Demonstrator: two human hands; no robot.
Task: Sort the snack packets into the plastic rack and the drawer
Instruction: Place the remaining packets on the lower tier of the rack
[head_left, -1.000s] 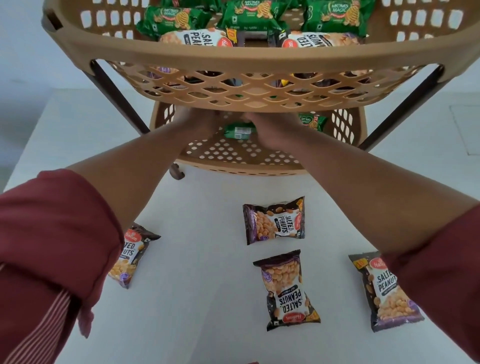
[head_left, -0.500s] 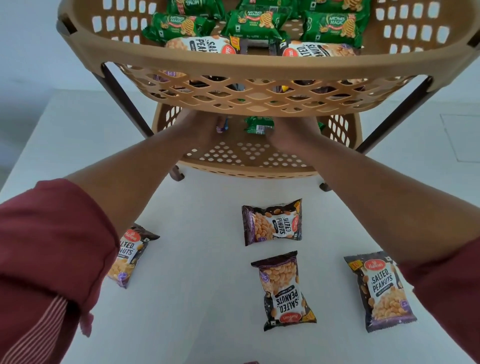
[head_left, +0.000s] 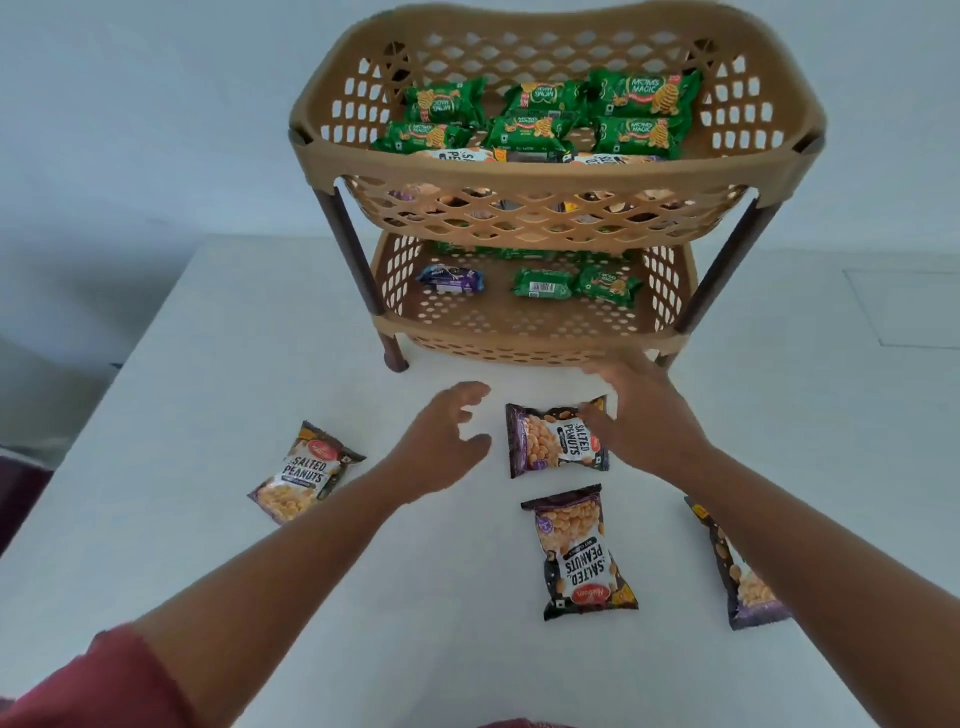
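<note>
A tan two-tier plastic rack (head_left: 550, 179) stands at the back of the white table. Its top tier holds several green biscuit packets (head_left: 639, 96) and peanut packets. On the lower tier (head_left: 519, 332) lie a purple packet (head_left: 451, 279) and green packets (head_left: 543, 283). Several salted peanut packets lie on the table: one at the centre (head_left: 550, 441), one nearer me (head_left: 582, 553), one on the left (head_left: 305, 473), one on the right (head_left: 743, 582) partly behind my forearm. My right hand (head_left: 641, 415) covers the centre packet's right end, fingers spread. My left hand (head_left: 444, 441) hovers open beside it.
The white table (head_left: 208, 364) ends at a left edge with a darker floor beyond. The rack's dark brown legs (head_left: 358, 280) stand at its corners. A pale wall rises behind the rack.
Both hands have pulled out of the rack's lower tier and come down to the table over the centre peanut packet. The green and purple packets stay on the lower tier.
</note>
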